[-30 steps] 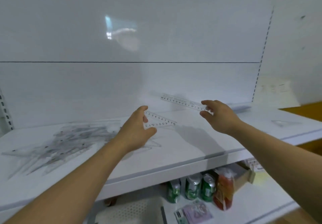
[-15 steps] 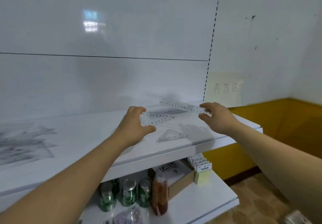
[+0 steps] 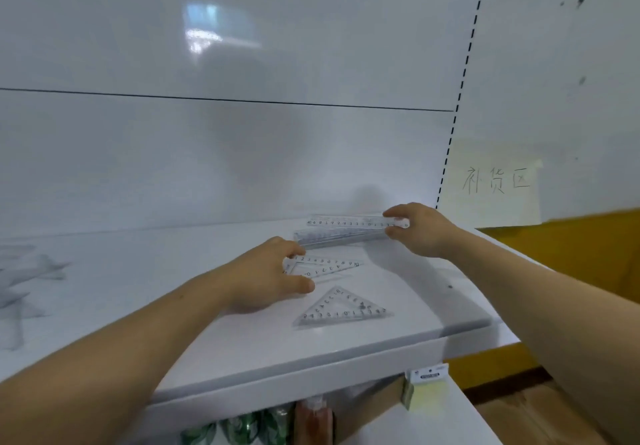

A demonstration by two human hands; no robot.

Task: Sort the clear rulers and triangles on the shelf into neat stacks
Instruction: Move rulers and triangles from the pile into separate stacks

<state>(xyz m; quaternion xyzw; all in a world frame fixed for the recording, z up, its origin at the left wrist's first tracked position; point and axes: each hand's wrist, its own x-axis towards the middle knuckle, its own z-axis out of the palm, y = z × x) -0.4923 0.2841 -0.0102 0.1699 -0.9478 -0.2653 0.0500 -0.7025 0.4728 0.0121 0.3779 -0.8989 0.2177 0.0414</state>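
Much open shelf point(image 3: 173, 306) lies left of the left hand point(image 3: 270, 282), out to a blurred pile point(image 3: 24, 282). That hand pinches a clear triangle point(image 3: 329, 266) by its corner; a second triangle point(image 3: 343, 309) lies just in front, near the shelf's front edge. The right hand point(image 3: 424, 231) pinches one ruler point(image 3: 353, 221) by its end, just over a ruler stack point(image 3: 339, 236).

Place: I read this as a shop | white shelf point(image 3: 346, 351) with slotted upright point(image 3: 460, 91) | handwritten sign point(image 3: 495, 181) on wall | cans point(image 3: 239, 427), note pads point(image 3: 427, 385) stocked below
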